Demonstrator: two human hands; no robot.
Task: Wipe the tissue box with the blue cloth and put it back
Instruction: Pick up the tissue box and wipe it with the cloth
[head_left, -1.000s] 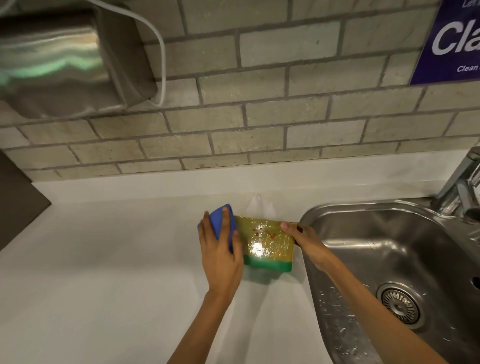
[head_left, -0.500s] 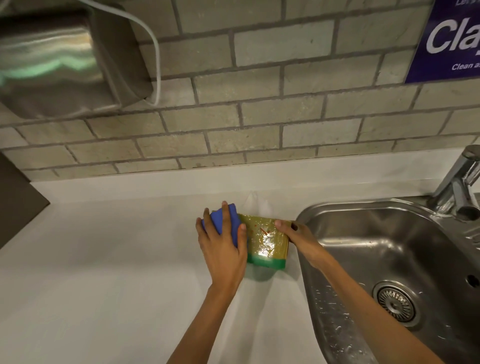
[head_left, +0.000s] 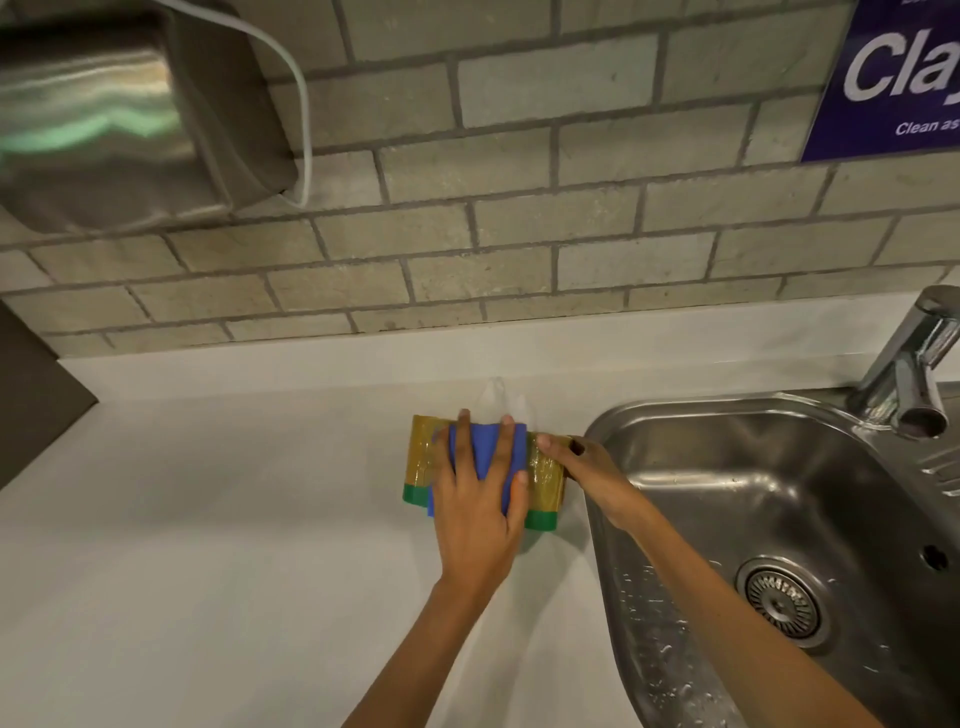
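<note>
The tissue box (head_left: 423, 457) is yellow-gold with a green bottom band and a shiny plastic wrap. It stands on the white counter (head_left: 208, 545) just left of the sink, with a white tissue poking up behind it. My left hand (head_left: 478, 514) lies flat on its front face, fingers spread, pressing the folded blue cloth (head_left: 485, 449) against it. My right hand (head_left: 582, 460) grips the box's right end, thumb on top. The middle of the box is hidden by the cloth and my left hand.
A steel sink (head_left: 779, 545) with a drain lies right of the box, its tap (head_left: 909, 374) at the far right. A steel dispenser (head_left: 104, 114) with a white cable hangs on the brick wall upper left. A purple sign (head_left: 893, 78) is upper right.
My left hand has slid the blue cloth rightwards from the box's left end to the middle of its front face, uncovering the left end. My right hand has kept its hold.
</note>
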